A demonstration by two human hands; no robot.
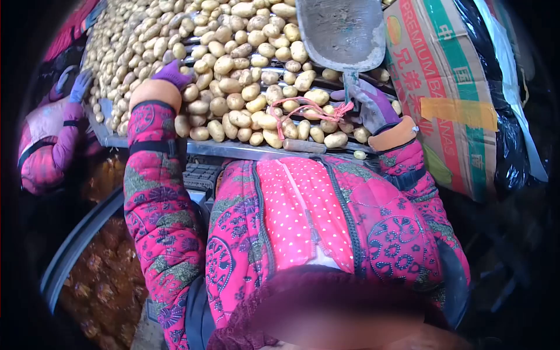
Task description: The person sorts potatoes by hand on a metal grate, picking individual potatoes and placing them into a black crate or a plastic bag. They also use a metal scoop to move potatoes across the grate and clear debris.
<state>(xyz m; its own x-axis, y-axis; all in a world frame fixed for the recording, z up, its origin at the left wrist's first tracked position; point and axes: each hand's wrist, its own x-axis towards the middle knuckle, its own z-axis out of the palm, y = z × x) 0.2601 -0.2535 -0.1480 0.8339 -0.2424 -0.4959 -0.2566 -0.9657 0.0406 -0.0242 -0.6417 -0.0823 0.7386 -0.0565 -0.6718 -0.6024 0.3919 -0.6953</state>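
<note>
My left hand (172, 74), in a purple glove, rests among the potatoes (231, 118) on the left of the heap. Its visible fingers are spread apart against the potatoes, and nothing shows in its grip. In a purple and grey glove, my right hand (376, 108) is closed around the handle of a grey metal scoop (341, 35). The scoop's pan lies beyond that hand, with dirt on its inner face. Beside the right hand, pink string (318, 111) lies tangled over the potatoes.
A wooden handle (304, 146) lies at the metal table edge (233, 151). On the right stands a printed cardboard box (443, 87) beside black plastic (516, 140). Another person's gloved hand (80, 86) is at the far left. Below left sits a large tub (81, 233) with brownish contents.
</note>
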